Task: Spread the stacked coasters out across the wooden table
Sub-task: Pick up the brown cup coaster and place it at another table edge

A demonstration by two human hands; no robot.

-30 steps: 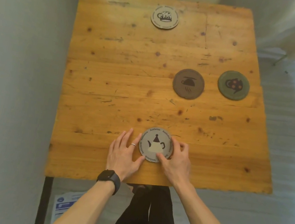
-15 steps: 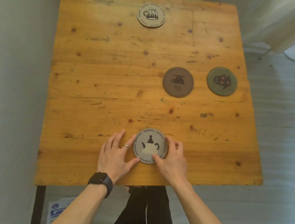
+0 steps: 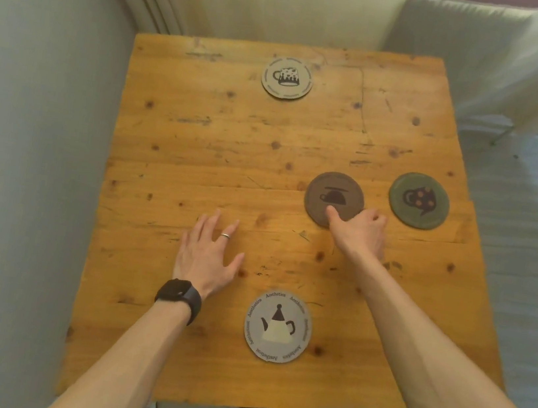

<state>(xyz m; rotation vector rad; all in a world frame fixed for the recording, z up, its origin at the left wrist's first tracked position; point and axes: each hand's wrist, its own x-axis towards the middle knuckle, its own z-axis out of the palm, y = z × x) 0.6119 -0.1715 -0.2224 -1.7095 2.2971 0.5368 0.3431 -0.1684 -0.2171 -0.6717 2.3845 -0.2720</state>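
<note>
Now, the step in hand: four round coasters lie singly on the table, none stacked on another, so the spreading looks nearly done; the work appears to be final spacing.
Right hand: the right hand (image 3: 362,229) reaches forward, fingers curled together, its thumb tip pressing the near rim of the round dark-brown coaster with a kettle motif (image 3: 334,197); whether the fingers grip the edge or merely rest beside it cannot be told.
Left hand: the left hand (image 3: 207,254), with a ring and a black wristwatch (image 3: 179,296), is flat and open just over or on bare wood, fingers spread, holding nothing.
Coasters: a round grey coaster printed with a teapot (image 3: 278,327) sits near the front edge; a round olive-green coaster with a spotted cup (image 3: 419,200) lies just beside the brown one, not touching; a round tan coaster with a mug design (image 3: 287,78) lies far back, well apart.
Next move: likely a slide of the brown coaster leftward into the open centre, calling for light downward pressure so it glides without flipping.
Surface: a knotty, scratched, honey-coloured plank wooden table (image 3: 199,145).
Room: a pale grey-green wall (image 3: 28,135) on the left, cream curtains (image 3: 254,1) behind, grey floor to the right.
</note>
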